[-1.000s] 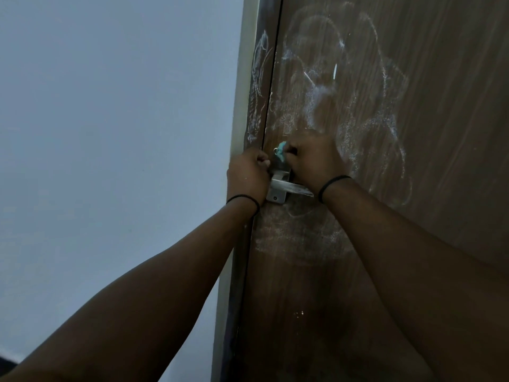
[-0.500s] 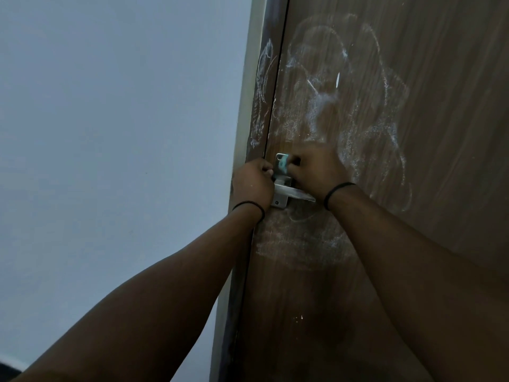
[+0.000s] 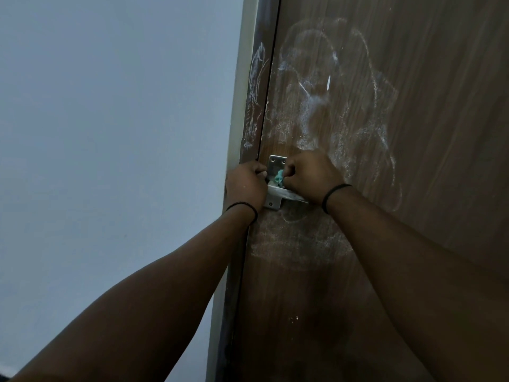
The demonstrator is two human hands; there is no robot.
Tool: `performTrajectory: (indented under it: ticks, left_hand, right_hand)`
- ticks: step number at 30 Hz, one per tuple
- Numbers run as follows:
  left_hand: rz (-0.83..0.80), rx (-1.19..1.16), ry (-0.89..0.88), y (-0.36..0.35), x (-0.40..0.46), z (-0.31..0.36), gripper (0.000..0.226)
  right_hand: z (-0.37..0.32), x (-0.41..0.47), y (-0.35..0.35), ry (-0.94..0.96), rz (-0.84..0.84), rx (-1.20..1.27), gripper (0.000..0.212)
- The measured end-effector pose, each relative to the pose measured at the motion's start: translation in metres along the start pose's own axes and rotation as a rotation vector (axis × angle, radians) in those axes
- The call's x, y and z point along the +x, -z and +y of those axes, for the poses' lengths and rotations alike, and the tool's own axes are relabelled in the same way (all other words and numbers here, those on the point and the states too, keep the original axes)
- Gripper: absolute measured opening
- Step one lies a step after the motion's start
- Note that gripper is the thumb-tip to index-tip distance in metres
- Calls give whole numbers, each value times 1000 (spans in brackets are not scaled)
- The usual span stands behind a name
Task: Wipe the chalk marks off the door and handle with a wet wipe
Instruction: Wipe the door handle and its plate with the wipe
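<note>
1. Right hand (image 3: 309, 176) closed in a fist around my teal wet wipe (image 3: 279, 177), which I press against the metal plate of the handle (image 3: 276, 186); only a crumpled corner of the wipe shows at my knuckles' 9 o'clock.
2. Soft, limp and damp by the look of it, the wipe should handle best bunched into a wad in the fingertips; held loosely, I judge it would fold over and skid on the smooth metal.
3. Stiff and fixed, the handle gives me something firm to scrub against, though its lever lies mostly hidden under my right wrist.
4. My left hand (image 3: 245, 186) is curled shut at the door's edge, at the plate's 9 o'clock, apparently steadying the door (image 3: 413, 133); what it grips I cannot tell.
5. Chalk marks (image 3: 344, 100) sprawl over the wood from the handle's 12 o'clock to 2 o'clock, with a paler smear at 6 o'clock and more scribble on the door frame (image 3: 254, 86) at 11 o'clock.
</note>
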State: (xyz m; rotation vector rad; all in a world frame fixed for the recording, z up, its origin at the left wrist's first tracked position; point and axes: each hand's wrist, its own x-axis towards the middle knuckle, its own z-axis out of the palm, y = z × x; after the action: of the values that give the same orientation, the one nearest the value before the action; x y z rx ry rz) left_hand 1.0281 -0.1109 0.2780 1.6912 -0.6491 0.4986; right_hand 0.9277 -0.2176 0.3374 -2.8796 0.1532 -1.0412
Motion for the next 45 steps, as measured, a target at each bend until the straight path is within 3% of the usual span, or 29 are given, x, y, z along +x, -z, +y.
performTrajectory:
  ticks: [4,8,11,14,19,22,25,31,36,39,45]
  left_hand:
    - [-3,1,1,1,-1,0,18]
    - [-3,-8,-6,2,0,1,17]
    - [19,23,-9,-1,-3,2,17]
    - [53,52,-57,-2,-10,3,19]
    - [57,17,-150,4,-5,7,27]
    - [66,22,-254,5,3,12,35]
    - [59,181,-333,4,11,16,34]
    - [53,152,-264,11,16,22,10]
    - [-118,267,-178,20,3,10,10]
    - [-205,308,-138,27,6,16,11]
    - [-264,348,-192,40,2,25,10]
  right_hand:
    - [-2,7,3,-77,272,31,9]
    - [-3,15,8,-148,129,-84,11]
    - [-8,18,6,-137,170,-126,17]
    - [-17,20,-2,-11,233,-91,24]
    - [-24,33,-6,143,73,-135,22]
    - [-22,29,-2,35,143,61,23]
    - [-17,23,2,-54,194,219,26]
    - [-12,15,2,7,146,140,19]
    - [-16,2,-13,-30,-25,79,15]
    - [-20,3,-13,-104,-37,99,15]
    - [-35,18,14,-181,-254,16,10]
